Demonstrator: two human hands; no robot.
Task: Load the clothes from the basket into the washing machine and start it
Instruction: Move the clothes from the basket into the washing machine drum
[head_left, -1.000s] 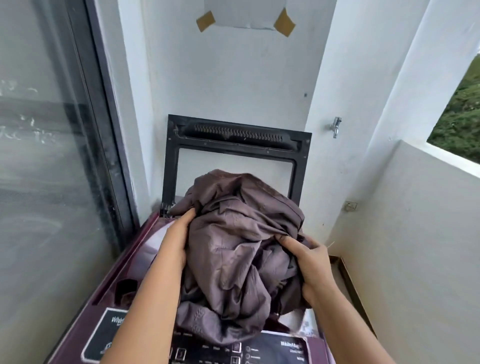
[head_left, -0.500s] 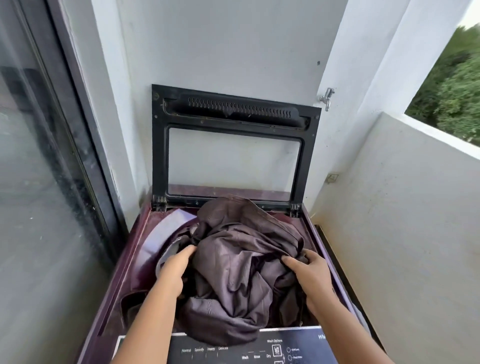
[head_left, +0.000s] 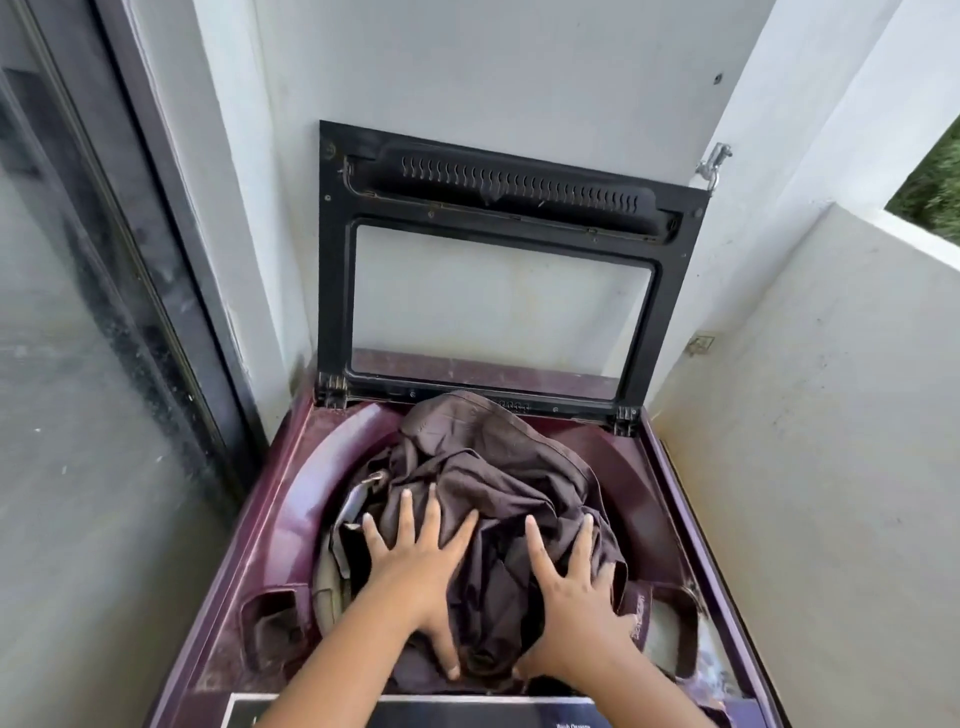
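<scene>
White walls close in a narrow balcony corner, seen from above by a head-worn camera. Along the left runs a tall glass sliding door in a dark frame. On the right stands a low white parapet wall, with green foliage beyond it at the far right.

A maroon top-loading washing machine fills the near centre, set between the door and the parapet. Its lid, a black frame around a clear window, stands upright against the far wall.

The clothes, a crumpled pile of dark brown fabric, sit in the round drum opening and rise above its rim. A paler tan piece of cloth shows at the left edge of the pile.

Both bare forearms reach in from the near edge. The left hand lies palm down on the near left of the pile, its grip wide, fingers straight and spread, holding nothing. The right hand lies palm down on the near right of the pile, its grip wide too, fingers spread flat on the fabric.

A dark control panel crosses the machine's near edge, partly hidden by the arms. A small metal tap juts from the wall just right of the lid's top corner.
</scene>
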